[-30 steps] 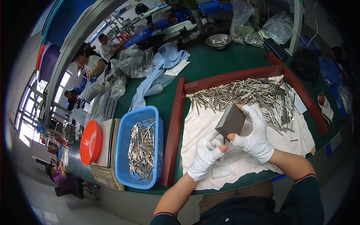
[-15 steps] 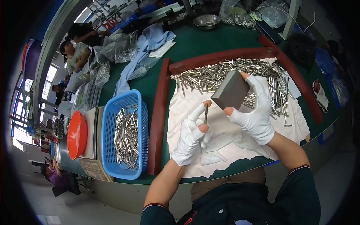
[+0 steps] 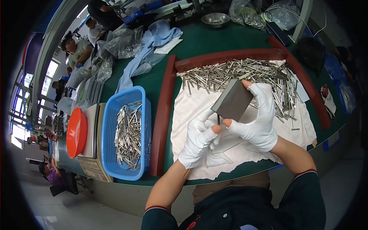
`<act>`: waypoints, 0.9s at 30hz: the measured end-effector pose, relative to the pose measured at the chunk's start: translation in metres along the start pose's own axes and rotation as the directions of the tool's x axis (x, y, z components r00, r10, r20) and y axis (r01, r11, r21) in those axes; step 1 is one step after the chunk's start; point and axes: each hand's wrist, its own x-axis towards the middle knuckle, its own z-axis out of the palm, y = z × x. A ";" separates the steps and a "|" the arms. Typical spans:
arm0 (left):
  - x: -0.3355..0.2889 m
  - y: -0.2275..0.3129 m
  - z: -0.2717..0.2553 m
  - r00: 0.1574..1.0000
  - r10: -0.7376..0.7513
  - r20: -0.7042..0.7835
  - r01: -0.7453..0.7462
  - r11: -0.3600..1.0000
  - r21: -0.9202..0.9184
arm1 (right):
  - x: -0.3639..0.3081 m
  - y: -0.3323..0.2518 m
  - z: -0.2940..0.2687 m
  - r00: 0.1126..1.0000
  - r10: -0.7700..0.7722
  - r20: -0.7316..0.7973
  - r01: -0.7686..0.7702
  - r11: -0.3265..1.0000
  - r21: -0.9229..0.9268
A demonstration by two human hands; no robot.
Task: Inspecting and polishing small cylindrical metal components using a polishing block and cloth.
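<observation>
White fabric covers the left hand (image 3: 197,142), whose bare thumb tip and curled fingers pinch a slim, dark-looking cylindrical pin (image 3: 218,119) held roughly upright. Just right of it, the right hand (image 3: 260,119), gloved alike with bare fingertips, is spread wide around a matt dark-grey rectangular block (image 3: 235,100), gripping its edges between thumb and fingers. The block is tilted above the pin's upper end; whether they touch, I cannot tell. Under both hands lies a soft, wrinkled, pale pinkish-white cloth (image 3: 191,115). Beyond the hands, a loose heap of shiny silver metal rods (image 3: 237,76) spreads across it, framed by smooth dark-red bars (image 3: 163,122). Left of the left hand, past the nearest bar, stands a perforated light-blue plastic basket (image 3: 107,145) holding more silver rods (image 3: 128,138). Farther left, a glossy orange-red plastic bowl (image 3: 76,134) leans on its side over a beige weighing scale (image 3: 92,168), whose panel markings are too small to read. Well ahead of the hands, a round, shiny metal bowl (image 3: 215,19) sits on the green tabletop (image 3: 199,42)
</observation>
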 end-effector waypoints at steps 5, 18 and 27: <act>-0.002 0.003 0.003 0.998 0.016 -0.057 -0.017 0.999 -0.030 | -0.001 0.001 0.002 1.000 -0.013 -0.011 0.013 1.000 0.011; -0.002 0.006 0.000 0.998 -0.018 -0.056 0.016 0.999 -0.035 | -0.009 0.005 0.006 0.999 -0.034 -0.013 0.035 0.999 0.031; -0.004 0.007 0.004 0.998 -0.034 -0.048 0.032 0.998 -0.048 | -0.004 0.003 0.005 0.999 -0.042 -0.006 0.042 0.998 -0.042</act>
